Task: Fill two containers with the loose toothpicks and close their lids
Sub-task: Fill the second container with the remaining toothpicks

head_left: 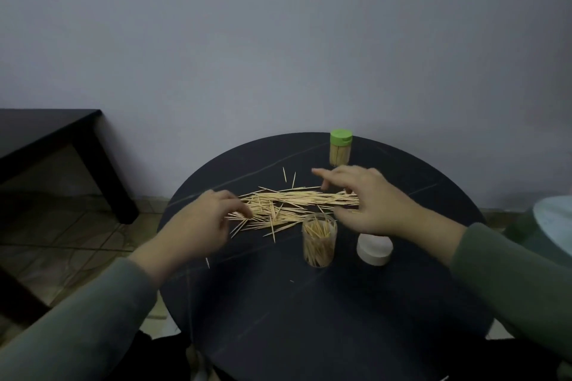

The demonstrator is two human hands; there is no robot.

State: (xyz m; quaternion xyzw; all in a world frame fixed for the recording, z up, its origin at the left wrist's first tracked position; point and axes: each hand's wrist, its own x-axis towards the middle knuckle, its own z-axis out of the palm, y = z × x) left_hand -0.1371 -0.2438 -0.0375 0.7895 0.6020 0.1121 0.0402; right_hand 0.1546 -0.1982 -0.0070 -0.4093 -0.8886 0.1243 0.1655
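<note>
Now loose toothpicks [288,204] lie between left hand [201,226] and right hand [371,201].

No readable text

No lettering, brand, number or sign can be made out on the green-lidded toothpick container [340,148], the open clear container [319,240] or the white lid [374,249].

Two toothpick containers stand on the table: one with a green lid [340,148], one open [319,240]. One white lid [374,250] lies loose. The loose toothpicks [294,204] are too many to count.
</note>
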